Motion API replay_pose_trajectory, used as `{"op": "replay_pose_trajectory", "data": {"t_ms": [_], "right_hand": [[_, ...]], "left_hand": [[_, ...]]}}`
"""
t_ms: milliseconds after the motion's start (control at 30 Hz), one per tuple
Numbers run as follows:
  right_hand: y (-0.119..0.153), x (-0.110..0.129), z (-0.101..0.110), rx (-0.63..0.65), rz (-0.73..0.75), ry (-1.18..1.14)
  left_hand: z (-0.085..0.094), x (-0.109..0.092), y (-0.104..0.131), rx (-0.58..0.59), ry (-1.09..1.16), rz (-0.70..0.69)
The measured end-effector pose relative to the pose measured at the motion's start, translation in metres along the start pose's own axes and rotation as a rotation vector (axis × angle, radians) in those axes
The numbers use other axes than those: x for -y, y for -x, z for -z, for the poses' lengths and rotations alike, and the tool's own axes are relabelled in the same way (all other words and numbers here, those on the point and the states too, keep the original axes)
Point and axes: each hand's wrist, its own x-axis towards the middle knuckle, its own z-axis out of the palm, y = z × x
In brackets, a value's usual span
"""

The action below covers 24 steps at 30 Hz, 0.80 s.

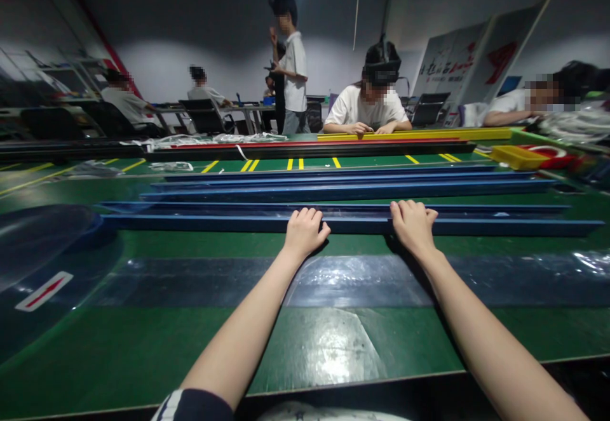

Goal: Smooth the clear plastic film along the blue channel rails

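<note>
A long blue channel strip [214, 223] lies across the green table in front of me. Its near wall is gripped by my left hand [305, 229] around the middle, fingers curled over the top edge. Farther right, my right hand [412, 223] wraps over the same edge. The fingertips of both hands are hidden behind the wall. Beneath my forearms stretches a flat clear plastic strip [352, 278], shiny under the light. At the left, clear plastic film [42, 243] curves up in a loop and carries a white label with a red arrow [45, 291].
More blue channels [343, 190] lie parallel just beyond. Farther back are black and red strips [309, 146], a yellow strip [429, 134] and a yellow tray [517, 157]. A person [366, 106] sits across the green table [190, 345]; others sit or stand behind.
</note>
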Motion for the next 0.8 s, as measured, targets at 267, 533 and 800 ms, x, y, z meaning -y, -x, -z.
{"op": "replay_pose_trajectory", "data": {"t_ms": [267,533,800], "right_hand": [[0.011,0.042,-0.006,0.039,0.252,-0.127],[0.011,0.043,-0.014,0.084,0.269,-0.210],[0.007,0.045,-0.016,0.101,0.201,-0.263]], "left_hand": [[-0.001,0.000,-0.001,0.012,0.012,0.013],[-0.002,0.000,0.000,0.007,0.000,0.007],[-0.001,0.000,0.000,-0.003,-0.001,-0.003]]}}
